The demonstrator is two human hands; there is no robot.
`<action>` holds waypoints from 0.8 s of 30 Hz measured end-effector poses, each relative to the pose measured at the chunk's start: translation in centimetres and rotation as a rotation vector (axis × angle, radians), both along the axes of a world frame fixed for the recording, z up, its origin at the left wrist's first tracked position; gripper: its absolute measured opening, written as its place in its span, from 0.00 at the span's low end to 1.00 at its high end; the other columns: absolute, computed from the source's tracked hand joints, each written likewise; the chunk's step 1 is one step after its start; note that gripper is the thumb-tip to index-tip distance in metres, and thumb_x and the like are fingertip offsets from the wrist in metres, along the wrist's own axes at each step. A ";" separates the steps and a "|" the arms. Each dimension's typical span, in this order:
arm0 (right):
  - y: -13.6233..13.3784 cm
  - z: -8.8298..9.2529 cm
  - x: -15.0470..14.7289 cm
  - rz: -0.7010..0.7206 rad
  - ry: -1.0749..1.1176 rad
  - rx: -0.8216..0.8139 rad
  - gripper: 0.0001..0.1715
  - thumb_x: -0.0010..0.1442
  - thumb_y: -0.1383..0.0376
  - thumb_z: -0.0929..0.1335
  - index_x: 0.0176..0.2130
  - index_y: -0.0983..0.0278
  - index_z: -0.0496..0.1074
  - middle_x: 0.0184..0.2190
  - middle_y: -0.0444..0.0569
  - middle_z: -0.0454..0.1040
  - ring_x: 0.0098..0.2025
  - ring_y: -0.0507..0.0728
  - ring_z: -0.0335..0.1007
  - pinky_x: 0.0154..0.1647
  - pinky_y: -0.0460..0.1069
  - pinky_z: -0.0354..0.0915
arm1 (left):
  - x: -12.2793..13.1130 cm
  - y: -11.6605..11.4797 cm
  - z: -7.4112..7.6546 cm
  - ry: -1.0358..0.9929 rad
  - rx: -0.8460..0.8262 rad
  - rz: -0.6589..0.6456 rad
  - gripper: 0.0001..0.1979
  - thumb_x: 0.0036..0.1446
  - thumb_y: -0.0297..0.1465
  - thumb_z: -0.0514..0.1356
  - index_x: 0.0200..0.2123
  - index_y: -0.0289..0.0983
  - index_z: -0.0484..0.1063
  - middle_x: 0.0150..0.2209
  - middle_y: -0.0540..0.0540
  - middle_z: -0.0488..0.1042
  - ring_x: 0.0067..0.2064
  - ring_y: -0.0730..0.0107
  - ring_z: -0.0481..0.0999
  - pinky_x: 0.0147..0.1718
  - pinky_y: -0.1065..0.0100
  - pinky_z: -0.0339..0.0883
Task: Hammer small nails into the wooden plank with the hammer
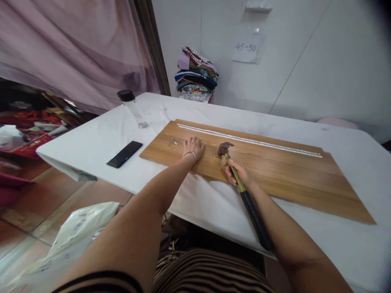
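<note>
A long wooden board [284,175] lies on the white-covered table, with two white printed strips [247,139] along its far side. My left hand [194,148] rests on the board with its fingers stretched out, a thin bracelet at the wrist. Beside it, to the left, lie several small nails [174,143]. A claw hammer [240,185] is in my right hand [236,171], whose fingers wrap round the shaft fairly close to the head. The hammer's rusty head is just over the board, and its black grip reaches back toward me. Small dark specks dot the wood near the head.
A black phone [124,154] and a clear bottle [134,110] with a black lid are on the white table [91,140], left of the board. Folded cloths [197,75] are piled by the wall. A plastic bag [76,232] is at my lower left.
</note>
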State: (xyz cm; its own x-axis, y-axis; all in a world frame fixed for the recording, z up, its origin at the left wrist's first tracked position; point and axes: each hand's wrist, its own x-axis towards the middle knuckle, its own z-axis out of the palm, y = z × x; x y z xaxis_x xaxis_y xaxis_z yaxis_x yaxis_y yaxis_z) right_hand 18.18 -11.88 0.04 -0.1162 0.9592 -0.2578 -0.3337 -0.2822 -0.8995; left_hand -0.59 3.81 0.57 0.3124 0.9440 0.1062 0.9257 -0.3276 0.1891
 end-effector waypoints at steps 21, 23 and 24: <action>-0.2 0.2 -0.1 -0.006 0.007 -0.013 0.20 0.66 0.47 0.69 0.38 0.61 0.69 0.17 0.36 0.68 0.10 0.47 0.53 0.08 0.43 0.53 | 0.0 0.0 0.0 -0.009 0.006 0.001 0.19 0.73 0.38 0.48 0.53 0.39 0.75 0.63 0.37 0.74 0.67 0.50 0.67 0.66 0.48 0.57; -0.2 0.2 -0.1 -0.015 0.006 -0.010 0.21 0.65 0.46 0.69 0.38 0.61 0.70 0.17 0.36 0.68 0.10 0.47 0.53 0.08 0.43 0.53 | 0.0 0.0 0.0 -0.008 0.007 0.001 0.19 0.73 0.38 0.48 0.53 0.39 0.75 0.63 0.37 0.74 0.67 0.50 0.67 0.66 0.48 0.57; -0.2 0.2 -0.1 -0.012 0.004 -0.013 0.21 0.65 0.46 0.69 0.38 0.61 0.70 0.17 0.36 0.68 0.10 0.47 0.53 0.08 0.43 0.52 | 0.0 0.0 0.0 -0.007 0.006 0.001 0.19 0.73 0.38 0.48 0.53 0.39 0.75 0.63 0.37 0.74 0.67 0.50 0.67 0.67 0.48 0.57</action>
